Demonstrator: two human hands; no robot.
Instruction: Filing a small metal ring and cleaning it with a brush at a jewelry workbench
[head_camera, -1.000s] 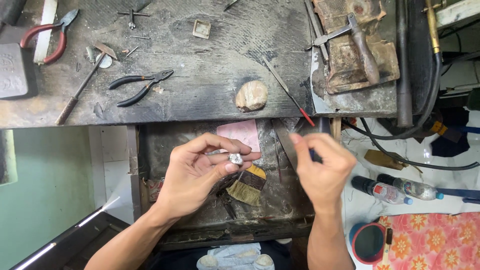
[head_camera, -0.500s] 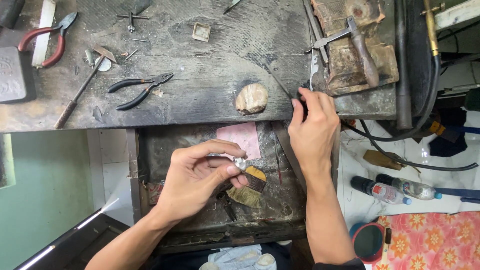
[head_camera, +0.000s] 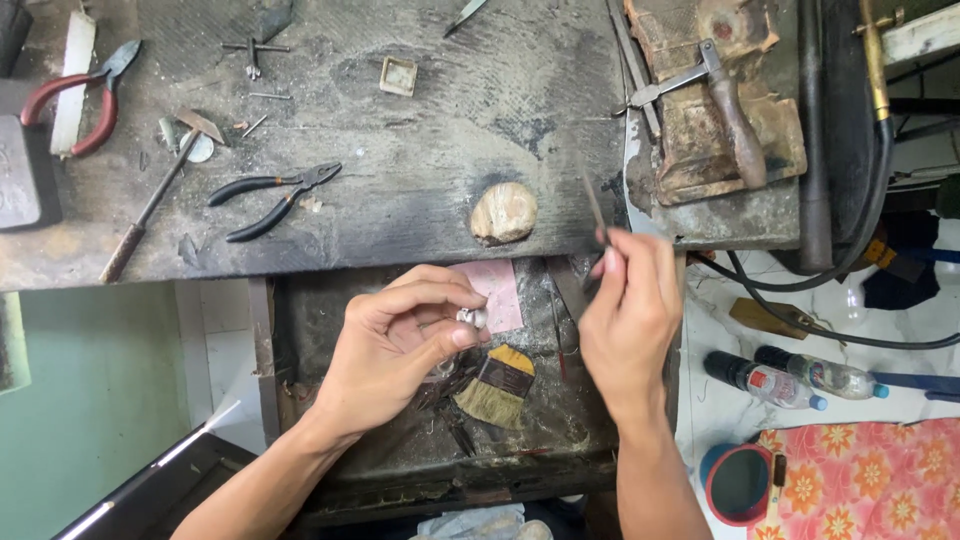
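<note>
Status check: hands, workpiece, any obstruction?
Left hand pinching small silver piece. Right hand gripping thin tool, apart from piece. Brush lies below; nothing between.

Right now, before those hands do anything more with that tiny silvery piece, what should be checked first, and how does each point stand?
1. Small silvery piece pinched in left hand fingertips: ok.
2. Thin dark tool gripped in right hand: ok.
3. Tool tip's shape and kind: cannot tell, blurred.
4. Tool and piece apart, not touching: ok.
5. Open drawer under both hands to catch a dropped piece: ok.
6. Brush lying in the drawer below the left hand, within easy reach: ok.
</note>
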